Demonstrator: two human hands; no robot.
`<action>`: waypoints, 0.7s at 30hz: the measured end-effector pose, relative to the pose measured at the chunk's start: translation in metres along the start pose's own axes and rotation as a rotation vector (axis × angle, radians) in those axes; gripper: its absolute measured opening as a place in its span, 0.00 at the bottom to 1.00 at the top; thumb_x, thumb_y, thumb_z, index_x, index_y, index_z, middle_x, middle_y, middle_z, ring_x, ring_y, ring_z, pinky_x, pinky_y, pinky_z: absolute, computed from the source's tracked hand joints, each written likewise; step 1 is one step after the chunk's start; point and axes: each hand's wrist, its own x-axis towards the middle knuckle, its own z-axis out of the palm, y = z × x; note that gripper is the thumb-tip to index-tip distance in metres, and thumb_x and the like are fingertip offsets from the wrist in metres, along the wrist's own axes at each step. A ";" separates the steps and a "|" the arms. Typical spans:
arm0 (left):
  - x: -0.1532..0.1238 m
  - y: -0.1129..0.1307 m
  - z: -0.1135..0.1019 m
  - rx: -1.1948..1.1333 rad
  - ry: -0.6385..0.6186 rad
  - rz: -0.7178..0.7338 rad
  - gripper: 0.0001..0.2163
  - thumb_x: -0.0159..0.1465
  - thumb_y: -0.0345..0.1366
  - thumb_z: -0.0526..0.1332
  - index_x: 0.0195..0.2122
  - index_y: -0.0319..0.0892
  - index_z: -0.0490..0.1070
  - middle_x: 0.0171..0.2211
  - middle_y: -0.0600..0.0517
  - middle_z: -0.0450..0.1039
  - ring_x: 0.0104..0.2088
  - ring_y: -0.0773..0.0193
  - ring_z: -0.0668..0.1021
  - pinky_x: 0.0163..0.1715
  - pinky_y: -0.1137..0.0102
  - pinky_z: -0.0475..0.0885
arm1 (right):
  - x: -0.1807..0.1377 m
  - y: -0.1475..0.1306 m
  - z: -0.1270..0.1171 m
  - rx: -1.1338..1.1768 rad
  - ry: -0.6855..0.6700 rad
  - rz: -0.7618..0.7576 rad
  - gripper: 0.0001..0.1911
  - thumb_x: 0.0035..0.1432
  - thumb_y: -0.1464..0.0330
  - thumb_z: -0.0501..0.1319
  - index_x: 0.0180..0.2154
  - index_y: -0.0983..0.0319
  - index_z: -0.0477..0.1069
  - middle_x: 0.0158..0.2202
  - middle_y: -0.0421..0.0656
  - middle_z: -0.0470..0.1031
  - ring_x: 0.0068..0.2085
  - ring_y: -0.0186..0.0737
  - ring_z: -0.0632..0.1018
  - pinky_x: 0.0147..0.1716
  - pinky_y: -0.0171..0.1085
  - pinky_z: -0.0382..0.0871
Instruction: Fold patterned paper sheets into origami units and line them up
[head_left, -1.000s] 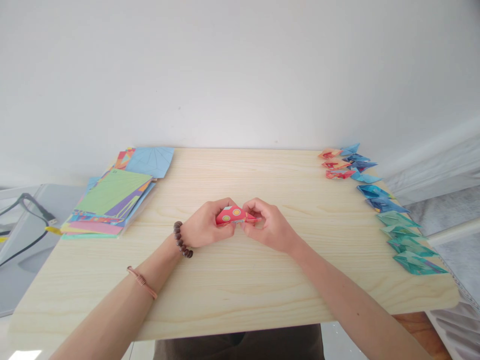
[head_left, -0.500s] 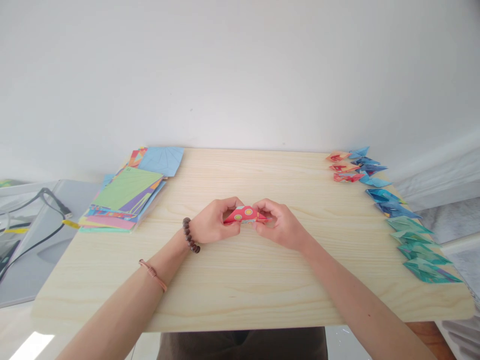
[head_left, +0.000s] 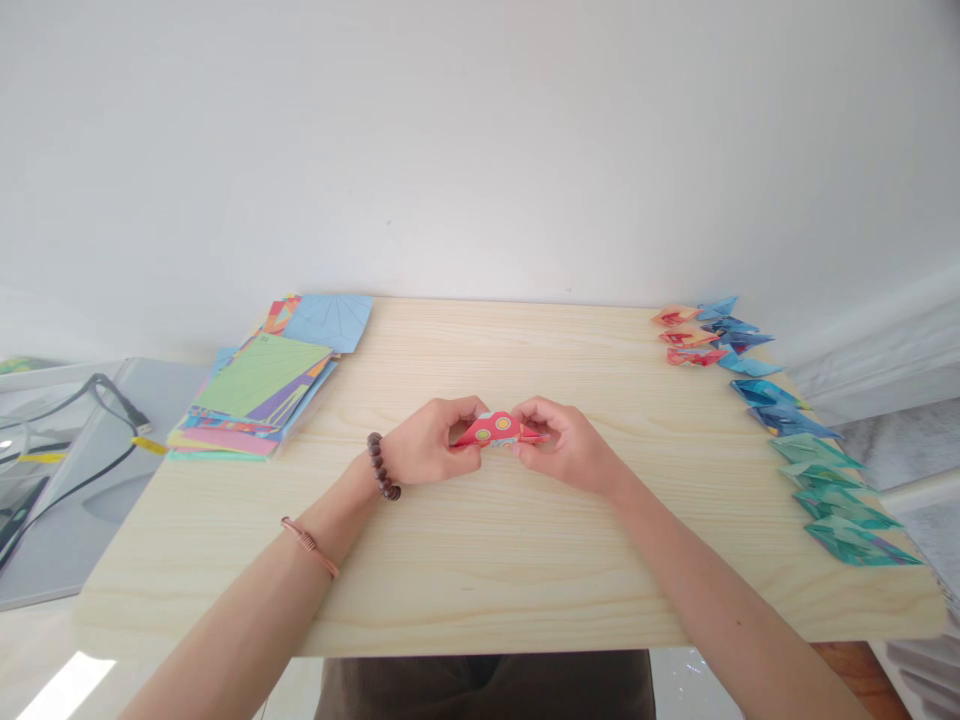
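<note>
Both hands met at mid-table: the left hand (head_left: 427,447) and the right hand (head_left: 566,447) each pinched an end of the small red folded paper (head_left: 497,430), held just above the wooden table (head_left: 480,570). Mid-fold, it seemed; next likely called for a firm, even crease.

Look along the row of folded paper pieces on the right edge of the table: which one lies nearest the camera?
The teal folded piece at the row's near end. The other teal ones sit just behind it, then the blue, with the red-orange ones farthest back.
</note>
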 end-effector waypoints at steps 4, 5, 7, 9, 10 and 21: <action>0.000 -0.001 -0.002 -0.004 -0.021 0.004 0.06 0.51 0.27 0.54 0.31 0.39 0.62 0.25 0.57 0.64 0.26 0.71 0.67 0.26 0.75 0.63 | 0.001 -0.001 -0.001 -0.024 0.005 -0.004 0.08 0.47 0.72 0.59 0.34 0.61 0.65 0.26 0.36 0.63 0.28 0.30 0.63 0.30 0.32 0.62; 0.000 -0.001 -0.002 -0.004 -0.023 0.006 0.06 0.51 0.27 0.54 0.31 0.39 0.62 0.26 0.56 0.64 0.26 0.70 0.68 0.27 0.75 0.64 | 0.000 -0.001 -0.002 -0.028 0.005 -0.005 0.08 0.47 0.72 0.59 0.34 0.61 0.65 0.27 0.37 0.63 0.28 0.30 0.63 0.30 0.31 0.62; -0.001 -0.001 -0.004 0.003 -0.025 0.012 0.06 0.51 0.27 0.54 0.32 0.39 0.63 0.27 0.56 0.65 0.27 0.70 0.69 0.28 0.74 0.65 | 0.000 0.000 -0.003 -0.032 0.001 -0.004 0.08 0.48 0.71 0.59 0.34 0.62 0.66 0.27 0.37 0.63 0.28 0.30 0.63 0.30 0.32 0.62; -0.002 -0.002 -0.007 0.029 -0.027 0.025 0.07 0.51 0.27 0.54 0.32 0.38 0.63 0.28 0.54 0.66 0.29 0.68 0.70 0.30 0.73 0.66 | 0.000 0.001 -0.005 -0.032 0.000 0.005 0.09 0.48 0.71 0.59 0.36 0.62 0.66 0.28 0.38 0.65 0.28 0.30 0.64 0.30 0.32 0.62; -0.002 -0.003 -0.009 0.052 -0.023 0.034 0.07 0.52 0.27 0.54 0.32 0.38 0.63 0.29 0.54 0.67 0.30 0.68 0.70 0.31 0.72 0.66 | 0.000 0.002 -0.005 -0.036 0.003 0.009 0.10 0.48 0.70 0.59 0.37 0.62 0.66 0.28 0.38 0.66 0.28 0.31 0.65 0.30 0.32 0.63; 0.008 -0.022 -0.013 0.796 0.336 0.105 0.15 0.59 0.33 0.53 0.47 0.41 0.65 0.47 0.45 0.65 0.49 0.52 0.65 0.48 0.56 0.61 | 0.010 0.014 -0.006 -0.335 0.229 -0.090 0.10 0.50 0.68 0.58 0.38 0.61 0.68 0.28 0.38 0.68 0.28 0.32 0.66 0.30 0.32 0.61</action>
